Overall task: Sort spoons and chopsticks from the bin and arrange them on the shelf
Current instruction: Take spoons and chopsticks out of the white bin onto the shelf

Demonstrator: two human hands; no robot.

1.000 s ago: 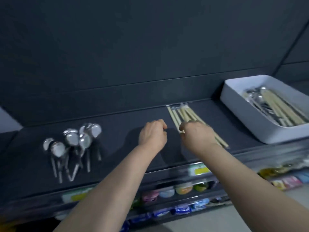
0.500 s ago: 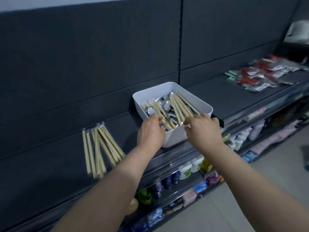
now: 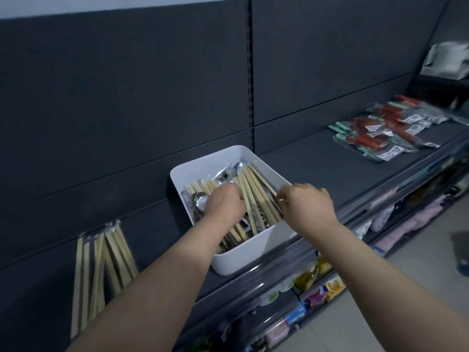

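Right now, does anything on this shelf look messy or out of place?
The chopsticks on the shelf left of the bin are askew: they fan out and cross one another instead of lying parallel. Inside the bin, spoons and more chopsticks lie jumbled.

The left forearm point(image 3: 162, 278) and right forearm point(image 3: 380, 273), both bare, reach forward from the lower edge of the view. The left hand point(image 3: 224, 205) is knuckles-up, its fingers curled down inside the bin point(image 3: 253, 250), tips hidden. The right hand point(image 3: 308, 207) hangs over the bin's right rim, back upward, fingers bent, thumb and forefinger tips brought together; whether they pinch anything cannot be told.
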